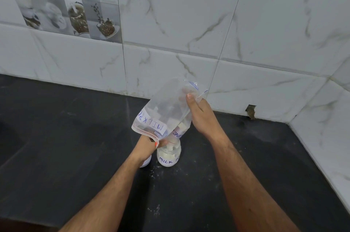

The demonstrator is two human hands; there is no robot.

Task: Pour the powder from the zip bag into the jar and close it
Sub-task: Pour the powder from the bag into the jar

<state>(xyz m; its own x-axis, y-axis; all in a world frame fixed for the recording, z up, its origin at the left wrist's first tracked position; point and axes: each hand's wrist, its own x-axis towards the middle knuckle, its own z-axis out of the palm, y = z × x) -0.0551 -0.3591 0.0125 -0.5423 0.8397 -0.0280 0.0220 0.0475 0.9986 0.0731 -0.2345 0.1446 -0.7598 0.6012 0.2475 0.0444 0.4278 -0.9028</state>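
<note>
A clear zip bag (166, 106) labelled MILK is held upside down, its mouth pointing down over a small clear jar (169, 157) that stands on the black counter. The jar is labelled MILK and holds white powder. My right hand (200, 116) grips the bag's raised bottom end, thumb on the plastic. My left hand (149, 145) pinches the bag's mouth edge right beside the jar's opening. A few lumps of powder remain inside the bag. A white lid-like object (146, 162) shows partly under my left wrist.
The black counter (75, 146) meets a white marble-tiled wall (208, 32) at the back and right. Spilled powder specks (157, 175) lie in front of the jar.
</note>
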